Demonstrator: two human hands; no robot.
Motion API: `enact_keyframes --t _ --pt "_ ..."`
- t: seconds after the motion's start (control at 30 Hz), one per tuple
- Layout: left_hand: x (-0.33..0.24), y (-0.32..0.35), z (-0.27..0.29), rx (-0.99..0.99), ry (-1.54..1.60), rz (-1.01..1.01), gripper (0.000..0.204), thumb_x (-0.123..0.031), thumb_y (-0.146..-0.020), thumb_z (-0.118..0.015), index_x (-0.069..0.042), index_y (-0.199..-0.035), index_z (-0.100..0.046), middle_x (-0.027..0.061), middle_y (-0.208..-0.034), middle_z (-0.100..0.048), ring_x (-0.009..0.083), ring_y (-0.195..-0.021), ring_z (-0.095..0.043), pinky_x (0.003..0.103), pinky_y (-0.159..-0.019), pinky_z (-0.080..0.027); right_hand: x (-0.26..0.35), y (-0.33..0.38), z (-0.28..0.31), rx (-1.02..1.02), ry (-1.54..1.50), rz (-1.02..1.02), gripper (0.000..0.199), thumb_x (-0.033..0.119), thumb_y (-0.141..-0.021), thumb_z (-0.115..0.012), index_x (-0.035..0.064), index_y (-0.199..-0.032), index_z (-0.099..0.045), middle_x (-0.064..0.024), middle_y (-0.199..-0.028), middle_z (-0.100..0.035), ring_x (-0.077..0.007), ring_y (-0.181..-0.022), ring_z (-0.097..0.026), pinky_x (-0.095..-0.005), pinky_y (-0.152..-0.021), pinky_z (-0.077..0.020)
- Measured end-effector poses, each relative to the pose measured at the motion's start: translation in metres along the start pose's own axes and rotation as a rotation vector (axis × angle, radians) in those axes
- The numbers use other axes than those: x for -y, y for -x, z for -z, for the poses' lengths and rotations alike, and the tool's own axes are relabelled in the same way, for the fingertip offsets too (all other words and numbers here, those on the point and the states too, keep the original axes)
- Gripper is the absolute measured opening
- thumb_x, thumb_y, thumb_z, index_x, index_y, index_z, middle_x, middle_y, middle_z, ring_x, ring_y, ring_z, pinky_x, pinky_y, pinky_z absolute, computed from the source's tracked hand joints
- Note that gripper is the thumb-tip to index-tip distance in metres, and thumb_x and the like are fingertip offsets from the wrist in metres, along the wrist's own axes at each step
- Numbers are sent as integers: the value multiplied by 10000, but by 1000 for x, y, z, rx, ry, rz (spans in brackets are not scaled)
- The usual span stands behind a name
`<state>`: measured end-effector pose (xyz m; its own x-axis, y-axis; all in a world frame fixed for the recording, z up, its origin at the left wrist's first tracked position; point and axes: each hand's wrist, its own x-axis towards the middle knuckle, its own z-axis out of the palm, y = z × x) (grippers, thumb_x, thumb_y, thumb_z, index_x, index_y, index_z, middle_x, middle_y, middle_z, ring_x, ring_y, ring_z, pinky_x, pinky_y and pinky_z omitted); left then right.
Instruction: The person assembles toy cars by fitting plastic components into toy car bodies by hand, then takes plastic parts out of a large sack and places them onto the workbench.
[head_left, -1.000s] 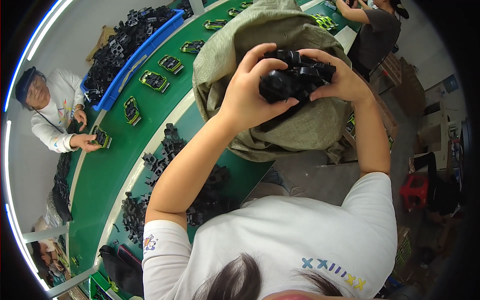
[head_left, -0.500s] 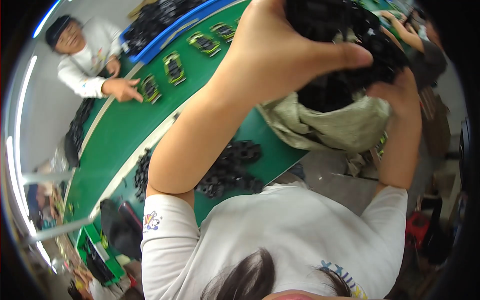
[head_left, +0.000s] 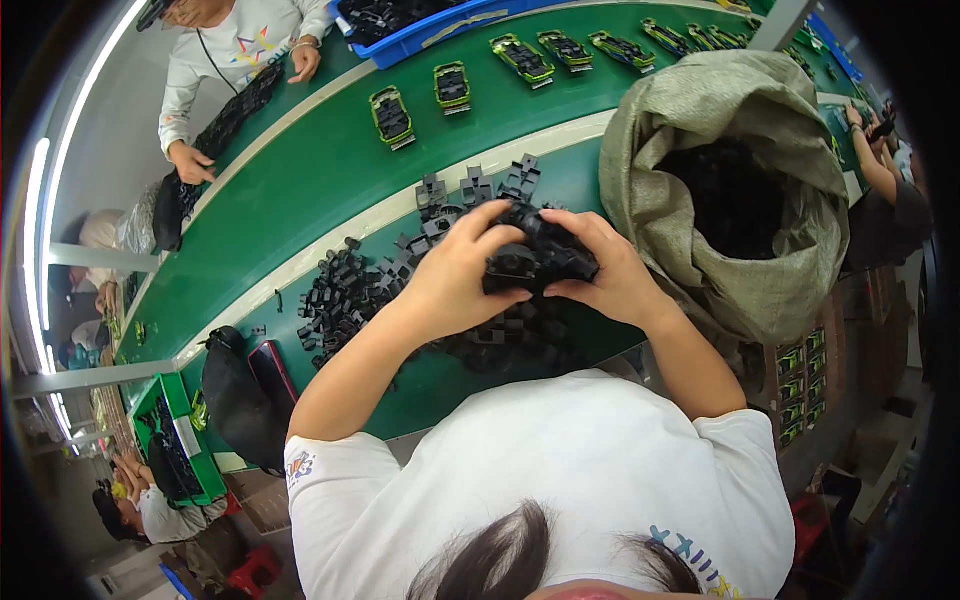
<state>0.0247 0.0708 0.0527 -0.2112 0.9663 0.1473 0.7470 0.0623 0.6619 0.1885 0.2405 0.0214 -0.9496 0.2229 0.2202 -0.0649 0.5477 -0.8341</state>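
You're cupping a clump of black plastic parts (head_left: 535, 258) between both hands, right over the green bench (head_left: 330, 190). Your left hand (head_left: 462, 275) is wrapping its fingers (head_left: 490, 222) around the near side of the clump, and your right hand (head_left: 608, 270) is closing its fingers (head_left: 570, 222) over the far side, so both are gripping the same bunch. Under your hands, a loose pile of black parts (head_left: 350, 290) is lying spread across the bench. Just to your right, an open grey-green sack (head_left: 700, 130) is standing with more dark parts inside. Across the bench, another person's hand (head_left: 190, 163) is resting on a black strip.
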Motion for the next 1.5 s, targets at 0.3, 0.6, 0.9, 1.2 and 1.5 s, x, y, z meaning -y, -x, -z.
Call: enact_keyframes --t 0.3,0.6,0.9,1.2,1.5 --pt "2 3 10 2 65 89 671 -245 -801 -738 -56 -1363 -423 281 -1438 -299 463 -1220 -473 441 -986 -451 -18 -7 -5 -88 -74 -322 983 109 -639 -865 93 -1463 -328 -129 -1336 -478 -246 -1223 -480 -352 -1038 -377" --pt "-12 0 32 261 199 220 737 56 -703 -538 -79 -1408 -371 230 -1529 -176 405 -1339 -377 400 -933 -475 -28 -7 -8 -224 106 -372 1077 159 -640 -854 71 -1500 -212 -221 -1473 -314 -320 -1371 -319 -389 -1130 -249" --pt "-14 5 24 196 -75 198 701 226 -678 -412 -62 -1315 -467 243 -1531 -165 426 -1321 -391 441 -979 -457 -10 -5 -5 -112 173 -384 995 195 -713 -785 87 -1494 -177 -360 -1478 -173 -472 -1374 -262 -434 -1100 -305" --pt "-11 2 17 108 -155 136 669 251 -673 -413 -78 -1238 -554 209 -1531 -215 398 -1309 -427 427 -975 -469 0 6 -5 -201 219 -265 943 123 -739 -740 47 -1482 -164 -351 -1475 -164 -493 -1360 -258 -456 -1113 -292" --pt "-14 -2 16 77 -206 125 629 263 -633 -408 -34 -1153 -603 197 -1522 -254 373 -1316 -433 424 -997 -460 -7 -3 -5 -296 235 -58 715 -25 -753 -577 22 -1412 -304 -275 -1438 -284 -462 -1338 -309 -470 -1108 -306"
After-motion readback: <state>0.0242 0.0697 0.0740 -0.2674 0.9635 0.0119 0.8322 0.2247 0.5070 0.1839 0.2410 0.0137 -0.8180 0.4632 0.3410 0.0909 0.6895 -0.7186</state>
